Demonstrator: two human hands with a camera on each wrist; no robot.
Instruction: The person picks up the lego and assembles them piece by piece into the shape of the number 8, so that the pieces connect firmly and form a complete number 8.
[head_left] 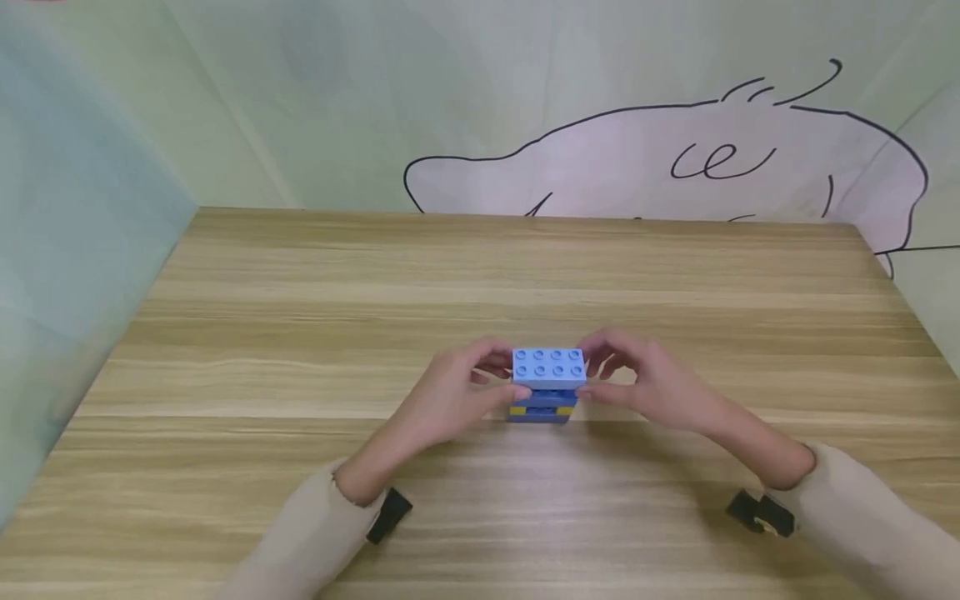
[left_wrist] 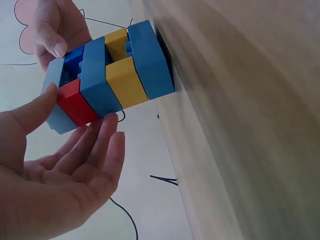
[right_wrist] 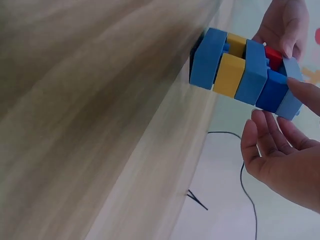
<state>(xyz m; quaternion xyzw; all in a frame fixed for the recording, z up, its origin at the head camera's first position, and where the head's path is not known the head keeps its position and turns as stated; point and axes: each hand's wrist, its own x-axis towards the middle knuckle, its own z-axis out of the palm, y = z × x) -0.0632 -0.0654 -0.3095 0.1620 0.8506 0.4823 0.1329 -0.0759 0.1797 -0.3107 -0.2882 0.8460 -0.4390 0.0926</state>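
Note:
A small tower of toy building bricks stands on the wooden table. A light blue brick [head_left: 549, 364] with studs on top crowns it. Below that come a red brick [left_wrist: 77, 102] at the left end and a dark blue brick [right_wrist: 272, 91] at the right. Further down are a long blue brick [right_wrist: 252, 75], two yellow bricks [left_wrist: 127, 82] and a blue base brick [left_wrist: 150, 62]. My left hand [head_left: 453, 392] grips the top brick's left end, thumb in front and fingers behind. On the other side, my right hand [head_left: 663, 387] holds its right end the same way.
The wood-grain table [head_left: 300, 292] stretches around the tower on every side. Behind it rises a pale wall covering [head_left: 360, 100] with a black line drawing. Dark straps [head_left: 388, 515] hang at both sleeve cuffs.

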